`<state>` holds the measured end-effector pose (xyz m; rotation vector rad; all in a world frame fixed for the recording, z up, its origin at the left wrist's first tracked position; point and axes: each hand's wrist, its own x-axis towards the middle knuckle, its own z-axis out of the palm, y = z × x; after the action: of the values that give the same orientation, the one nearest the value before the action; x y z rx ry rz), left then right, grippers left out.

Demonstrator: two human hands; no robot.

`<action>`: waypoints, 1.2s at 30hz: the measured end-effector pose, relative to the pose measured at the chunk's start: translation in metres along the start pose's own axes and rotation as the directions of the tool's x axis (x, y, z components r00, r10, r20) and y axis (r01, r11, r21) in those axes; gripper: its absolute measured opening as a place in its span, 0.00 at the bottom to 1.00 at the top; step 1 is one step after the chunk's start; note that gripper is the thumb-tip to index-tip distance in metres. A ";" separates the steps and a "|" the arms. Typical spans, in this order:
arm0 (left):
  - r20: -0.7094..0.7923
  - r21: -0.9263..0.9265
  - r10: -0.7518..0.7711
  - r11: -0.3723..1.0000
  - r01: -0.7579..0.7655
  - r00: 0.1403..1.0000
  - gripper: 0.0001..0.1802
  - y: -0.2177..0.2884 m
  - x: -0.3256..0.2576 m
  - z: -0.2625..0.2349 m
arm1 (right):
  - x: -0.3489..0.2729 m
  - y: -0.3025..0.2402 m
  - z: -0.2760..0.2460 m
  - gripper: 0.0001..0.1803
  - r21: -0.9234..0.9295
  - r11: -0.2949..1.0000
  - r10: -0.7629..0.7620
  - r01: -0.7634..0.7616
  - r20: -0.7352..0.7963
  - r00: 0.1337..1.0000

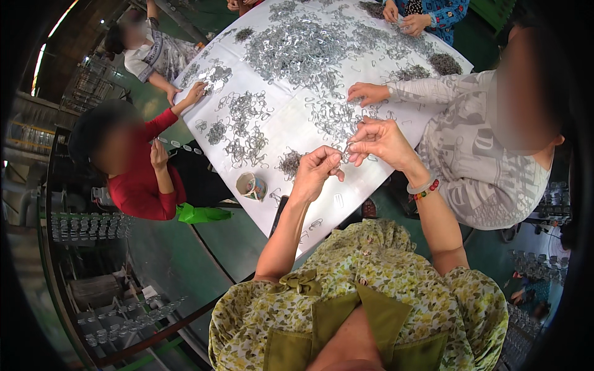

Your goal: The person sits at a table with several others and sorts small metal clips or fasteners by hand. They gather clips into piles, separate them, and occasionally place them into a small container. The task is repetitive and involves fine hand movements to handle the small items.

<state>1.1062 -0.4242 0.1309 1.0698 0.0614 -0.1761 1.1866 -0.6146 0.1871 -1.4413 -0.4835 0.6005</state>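
Over the near part of a white table (284, 117), my left hand (317, 172) and my right hand (385, 143) meet almost fingertip to fingertip. Both are closed in a pinch on small bent metal wire pieces (346, 149); their exact kind is too small to make out. Just left of my left hand is a dark little pile of wire pieces (289, 164). Loose silvery wire pieces (331, 116) lie scattered beyond my hands. A single wire loop (338, 200) rests on the tabletop nearer to me.
A large heap of wire pieces (297, 49) covers the far middle. A small bucket (252, 185) stands at the left edge. Co-workers sit around: a red sleeve (145, 191) at left, a grey-and-white sleeve (427, 86) close on my right, a blue patterned sleeve (448, 18) at the far side.
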 end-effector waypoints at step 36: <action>-0.328 0.369 0.033 0.925 0.096 0.944 0.12 -0.081 0.087 -0.050 | -0.081 0.141 0.041 0.04 0.005 0.983 0.185 -0.186 0.036 0.982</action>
<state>1.1795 -0.4284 0.0249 1.4819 0.3597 -0.0352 1.0862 -0.6308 0.0544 -1.4797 -0.3762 0.7774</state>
